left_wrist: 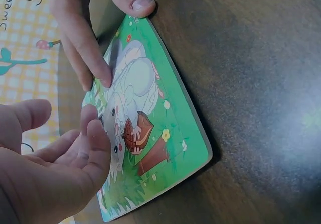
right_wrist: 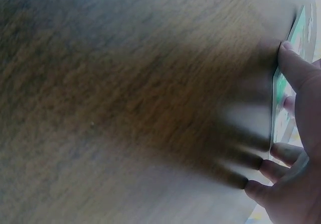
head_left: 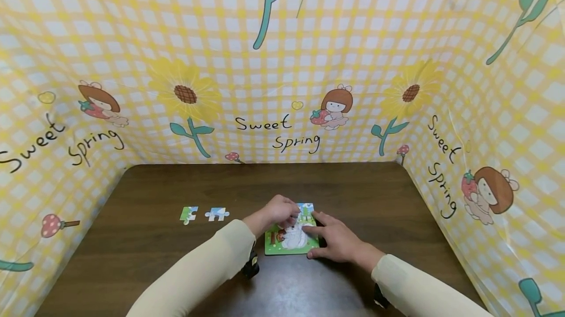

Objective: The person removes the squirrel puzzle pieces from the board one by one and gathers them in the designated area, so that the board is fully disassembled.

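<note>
A jigsaw puzzle board (head_left: 295, 241) lies flat on the table, picturing a white squirrel with an acorn (left_wrist: 139, 132) on green grass. My left hand (head_left: 279, 210) is over the board's upper left part; in the left wrist view its fingers bend loosely, fingertips at the picture, and the thumb stands apart. Whether a piece lies under those fingertips is hidden. On the board's right side rests my right hand (head_left: 337, 239), fingers spread. Its index finger touches the picture, while the thumb (left_wrist: 143, 4) sits at the near right corner and other fingers (right_wrist: 275, 171) at the edge.
Two loose puzzle pieces lie left of the board: a green and white one (head_left: 189, 214) and a blue and white one (head_left: 217, 214). The brown wooden table (head_left: 145, 258) is bordered by a yellow checked cloth (head_left: 265, 76) at the back and sides.
</note>
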`<state>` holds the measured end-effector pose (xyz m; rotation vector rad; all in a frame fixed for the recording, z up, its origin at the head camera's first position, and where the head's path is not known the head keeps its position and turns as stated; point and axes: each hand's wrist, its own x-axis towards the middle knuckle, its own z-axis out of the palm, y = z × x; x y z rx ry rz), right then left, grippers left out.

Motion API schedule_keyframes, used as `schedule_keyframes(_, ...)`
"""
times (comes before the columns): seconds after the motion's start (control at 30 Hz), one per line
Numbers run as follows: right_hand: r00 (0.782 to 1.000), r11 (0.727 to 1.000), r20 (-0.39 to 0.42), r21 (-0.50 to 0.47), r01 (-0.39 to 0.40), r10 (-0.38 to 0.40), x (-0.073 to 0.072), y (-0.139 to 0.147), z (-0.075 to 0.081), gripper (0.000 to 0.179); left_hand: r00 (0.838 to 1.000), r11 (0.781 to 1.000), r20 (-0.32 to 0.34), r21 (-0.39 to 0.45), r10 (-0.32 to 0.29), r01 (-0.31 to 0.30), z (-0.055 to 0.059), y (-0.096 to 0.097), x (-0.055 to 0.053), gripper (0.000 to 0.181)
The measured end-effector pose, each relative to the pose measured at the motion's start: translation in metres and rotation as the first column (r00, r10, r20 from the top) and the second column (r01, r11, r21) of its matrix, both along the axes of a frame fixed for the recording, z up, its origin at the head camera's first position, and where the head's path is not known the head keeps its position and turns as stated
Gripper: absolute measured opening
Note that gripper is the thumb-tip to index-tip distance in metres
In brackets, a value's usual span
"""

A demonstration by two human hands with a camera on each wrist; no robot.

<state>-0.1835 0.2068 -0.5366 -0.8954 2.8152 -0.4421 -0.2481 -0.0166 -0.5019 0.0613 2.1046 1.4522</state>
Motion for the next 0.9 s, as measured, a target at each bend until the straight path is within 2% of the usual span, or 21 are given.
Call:
schedule_keyframes(0.13, 1.0, 1.0, 0.014, 0.008, -0.002, 0.002, 0.0, 0.001, 0.0, 0.071, 1.0, 1.0, 0.015, -0.006, 0.012, -0.012, -0.004, 0.002, -0.001, 0.041)
schedule_keyframes(0.27, 1.0, 1.0, 0.013, 0.0, -0.009, 0.009, 0.0, 0.002, 0.0, 0.07, 1.0, 1.0, -0.003, 0.004, 0.004, -0.004, -0.006, 0.004, -0.002, 0.04)
schedule_keyframes(0.43, 1.0, 1.0, 0.005, 0.002, -0.015, 0.015, -0.001, 0.002, -0.001, 0.07, 0.999, 1.0, -0.05, 0.004, 0.016, -0.016, -0.008, 0.004, -0.006, 0.028)
schedule_keyframes(0.67, 1.0, 1.0, 0.017, 0.002, -0.016, 0.016, -0.001, 0.001, -0.002, 0.071, 0.993, 0.994, -0.115, -0.094, 0.039, -0.05, -0.011, 0.004, -0.01, 0.017)
schedule_keyframes(0.9, 1.0, 1.0, 0.018, -0.004, -0.011, 0.011, 0.0, 0.002, -0.002, 0.07, 0.98, 0.989, -0.189, -0.115, 0.066, -0.089, -0.012, 0.009, -0.014, 0.007)
